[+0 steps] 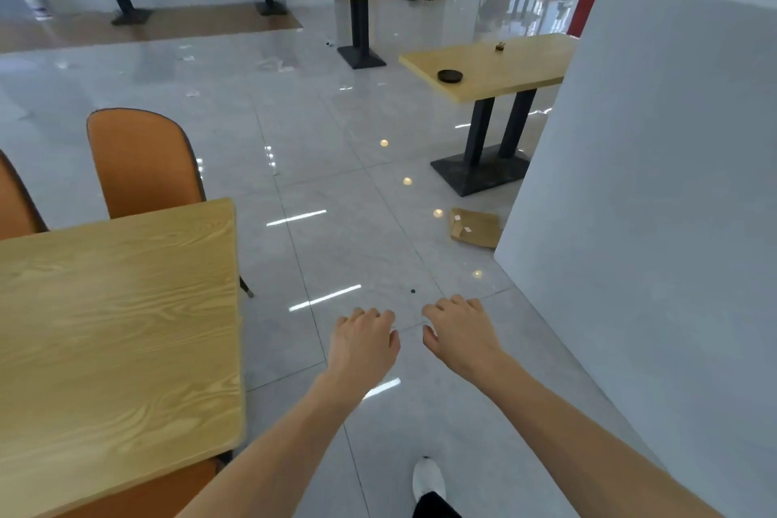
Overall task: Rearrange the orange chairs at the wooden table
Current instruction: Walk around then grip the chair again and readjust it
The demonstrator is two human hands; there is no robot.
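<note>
The wooden table (113, 320) fills the lower left. An orange chair (143, 164) stands tucked at its far side, and the edge of a second orange chair (17, 202) shows at the left border. Part of a third orange chair (168, 492) peeks out under the table's near edge, behind my left arm. My left hand (363, 343) and my right hand (460, 334) hover side by side over the floor to the right of the table, fingers curled downward, holding nothing and touching no chair.
A white wall (639, 223) rises close on the right. A flat cardboard piece (475, 227) lies on the tiled floor at its base. Another wooden table (487, 71) with a black dish stands ahead right. More tables stand farther back. My white shoe (429, 479) is below.
</note>
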